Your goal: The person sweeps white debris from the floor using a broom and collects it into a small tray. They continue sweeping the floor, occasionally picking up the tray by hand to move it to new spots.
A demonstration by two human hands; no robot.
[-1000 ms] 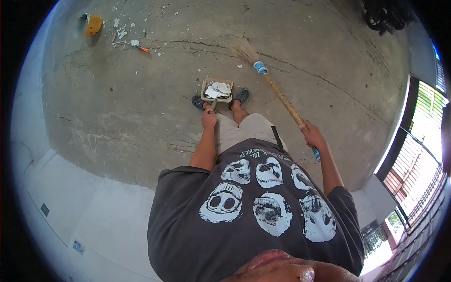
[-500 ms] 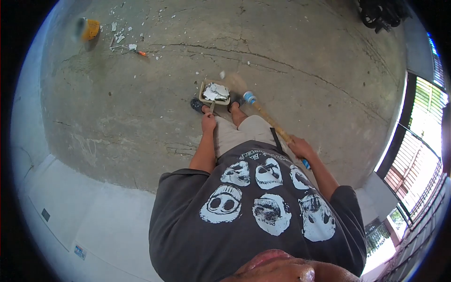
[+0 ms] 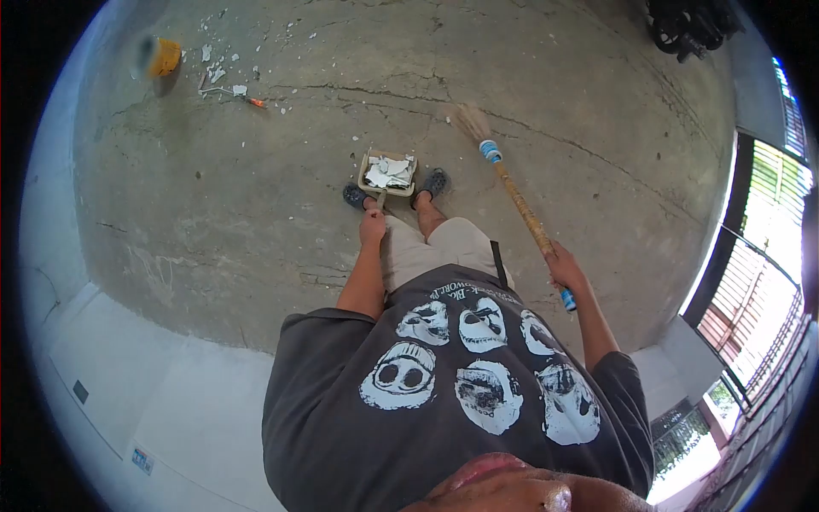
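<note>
My left hand [image 3: 373, 226] is closed round the handle of a beige dustpan [image 3: 364, 181] at my feet. White flakes [image 3: 390, 172], like peeled paint, lie piled in the pan. My right hand [image 3: 564, 265] grips the wooden stick of a broom [image 3: 522, 207] with blue-and-white bands. The broom's bristles [image 3: 469, 124] reach the concrete floor ahead and right of the dustpan, apart from it. A small white piece [image 3: 449, 120] lies beside the bristle tips.
A yellow bucket [image 3: 165, 58] stands at the far left. Near it are scattered white flakes [image 3: 217, 74] and a tool with an orange handle [image 3: 256, 102]. Cracks cross the concrete floor [image 3: 597, 205]. A dark wheeled object [image 3: 689, 30] is at the upper right, a barred gate [image 3: 751, 256] at the right.
The broom has swung forward and right, away from the dustpan, with my right hand moving right. The small white piece now lies farther from the pan. My left hand and the dustpan have barely shifted.
</note>
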